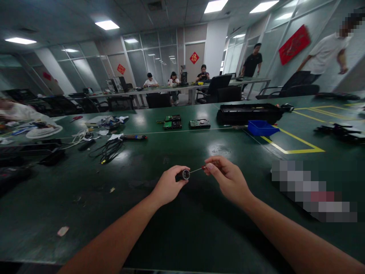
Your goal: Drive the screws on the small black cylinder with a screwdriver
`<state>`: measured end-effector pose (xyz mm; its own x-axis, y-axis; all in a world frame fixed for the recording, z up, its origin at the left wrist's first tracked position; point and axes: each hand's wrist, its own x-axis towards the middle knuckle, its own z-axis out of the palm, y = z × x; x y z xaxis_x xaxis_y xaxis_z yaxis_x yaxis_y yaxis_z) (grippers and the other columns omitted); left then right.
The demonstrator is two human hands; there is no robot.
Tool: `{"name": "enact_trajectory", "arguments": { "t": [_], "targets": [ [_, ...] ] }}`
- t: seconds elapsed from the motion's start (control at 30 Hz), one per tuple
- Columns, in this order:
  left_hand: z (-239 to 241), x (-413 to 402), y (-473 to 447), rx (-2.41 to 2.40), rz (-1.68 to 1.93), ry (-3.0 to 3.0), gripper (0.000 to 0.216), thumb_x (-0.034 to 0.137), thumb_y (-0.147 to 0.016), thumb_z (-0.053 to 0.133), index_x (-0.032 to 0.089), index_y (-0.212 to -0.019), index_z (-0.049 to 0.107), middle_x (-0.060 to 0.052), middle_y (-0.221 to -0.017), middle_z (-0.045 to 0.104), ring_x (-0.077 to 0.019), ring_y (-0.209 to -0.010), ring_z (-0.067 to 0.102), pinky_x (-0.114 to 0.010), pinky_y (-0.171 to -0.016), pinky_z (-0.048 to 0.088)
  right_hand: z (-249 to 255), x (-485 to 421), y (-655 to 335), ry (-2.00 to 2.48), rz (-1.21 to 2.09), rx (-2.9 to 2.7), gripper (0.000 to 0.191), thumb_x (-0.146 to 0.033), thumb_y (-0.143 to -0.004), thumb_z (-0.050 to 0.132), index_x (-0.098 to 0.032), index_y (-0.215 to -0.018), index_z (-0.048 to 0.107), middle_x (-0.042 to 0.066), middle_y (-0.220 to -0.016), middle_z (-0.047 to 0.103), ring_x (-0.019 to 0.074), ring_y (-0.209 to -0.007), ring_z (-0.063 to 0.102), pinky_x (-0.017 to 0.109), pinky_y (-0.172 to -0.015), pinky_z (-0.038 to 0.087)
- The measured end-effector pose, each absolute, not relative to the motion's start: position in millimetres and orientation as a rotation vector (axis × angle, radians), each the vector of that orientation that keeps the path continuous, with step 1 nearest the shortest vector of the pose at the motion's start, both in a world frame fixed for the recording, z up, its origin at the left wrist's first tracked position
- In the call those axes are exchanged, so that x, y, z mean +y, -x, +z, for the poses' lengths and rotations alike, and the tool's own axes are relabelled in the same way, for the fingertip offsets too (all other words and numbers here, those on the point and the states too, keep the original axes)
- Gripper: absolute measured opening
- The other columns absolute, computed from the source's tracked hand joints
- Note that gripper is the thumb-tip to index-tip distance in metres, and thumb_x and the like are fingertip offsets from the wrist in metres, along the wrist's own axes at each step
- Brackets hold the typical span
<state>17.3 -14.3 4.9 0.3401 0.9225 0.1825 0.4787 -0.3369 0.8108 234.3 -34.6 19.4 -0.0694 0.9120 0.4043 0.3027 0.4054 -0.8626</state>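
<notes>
Dark tube (186,174) is sitting in the left hand (169,184), above the middle of the green table (176,236). Its round end, with a pale rim, is facing back toward the person. The thumb and fingers are closing around its sides in a small, snug grip. The right hand (228,175) is pinching a thin screwdriver (196,170) by its red end, and the rest of the handle is hiding partly behind the fingers. The thin metal rod is pointing across the gap at the tube's side. I cannot tell if its tip is touching.

Both arms are reaching in over the near edge of the table. A wide stretch of green is showing between the hands and the far things, and more green is showing between the two arms. Straight ahead, green boards (172,124) and a silver box (199,123) are lying well apart from the hands. Farther right, a blue tray (261,131) is resting in front of a long black case (251,114), close to yellow tape (305,151). Black cords (110,150) are curling on the left side. A blurry thing (310,190) is lying to the right of the right hand. A pale scrap (63,231) is lying toward the near edge, on the left.
</notes>
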Motion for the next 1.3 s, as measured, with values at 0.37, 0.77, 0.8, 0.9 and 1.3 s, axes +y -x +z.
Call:
{"name": "enact_trajectory", "arguments": {
  "t": [0.37, 0.77, 0.8, 0.9, 1.3],
  "targets": [
    [6.1, -15.2, -15.6, 1.192, 0.882, -1.931, 0.037, 0.01, -0.081, 0.068, 0.024, -0.115, 0.069, -0.002, -0.119, 0.068, -0.0197, -0.112, 0.061, -0.034, -0.103, 0.045, 23.0, -36.0, -233.4, 1.073, 0.734, -1.622, 0.021, -0.039, -0.094, 0.057, -0.021, -0.102, 0.064, 0.006, -0.085, 0.074, 0.0198, -0.078, 0.071, 0.035, -0.071, 0.057],
    [2.2, -13.1, -14.0, 1.188, 0.879, -1.876, 0.04, 0.012, -0.081, 0.069, 0.028, -0.118, 0.069, 0.0, -0.12, 0.068, -0.0194, -0.113, 0.061, -0.034, -0.103, 0.046, 18.8, -33.3, -238.9, 1.029, 0.753, -1.647, 0.02, -0.038, -0.094, 0.057, -0.022, -0.103, 0.065, 0.005, -0.087, 0.074, 0.0202, -0.081, 0.071, 0.034, -0.073, 0.057],
    [2.2, -13.0, -14.0, 1.187, 0.881, -1.877, 0.04, 0.012, -0.081, 0.069, 0.028, -0.118, 0.069, 0.0, -0.12, 0.068, -0.0195, -0.113, 0.061, -0.034, -0.103, 0.046, 18.6, -33.3, -239.3, 1.028, 0.737, -1.666, 0.019, -0.037, -0.095, 0.057, -0.022, -0.103, 0.065, 0.005, -0.087, 0.074, 0.0205, -0.082, 0.072, 0.034, -0.073, 0.056],
    [1.9, -12.4, -13.7, 1.188, 0.891, -1.891, 0.04, 0.012, -0.08, 0.069, 0.027, -0.117, 0.069, -0.001, -0.12, 0.068, -0.0201, -0.114, 0.061, -0.035, -0.104, 0.045, 19.0, -33.7, -239.1, 1.033, 0.668, -1.723, 0.017, -0.035, -0.095, 0.057, -0.022, -0.103, 0.065, 0.005, -0.089, 0.075, 0.0211, -0.083, 0.072, 0.035, -0.074, 0.055],
    [0.5, -9.8, -11.0, 1.18, 0.926, -1.919, 0.04, 0.015, -0.08, 0.07, 0.026, -0.118, 0.069, -0.003, -0.121, 0.069, -0.0221, -0.116, 0.061, -0.038, -0.107, 0.044, 19.0, -35.7, -240.2, 0.982, 0.67, -1.765, 0.016, -0.034, -0.096, 0.056, -0.023, -0.104, 0.064, 0.004, -0.09, 0.074, 0.0196, -0.083, 0.072, 0.033, -0.074, 0.054]
  ]
}}
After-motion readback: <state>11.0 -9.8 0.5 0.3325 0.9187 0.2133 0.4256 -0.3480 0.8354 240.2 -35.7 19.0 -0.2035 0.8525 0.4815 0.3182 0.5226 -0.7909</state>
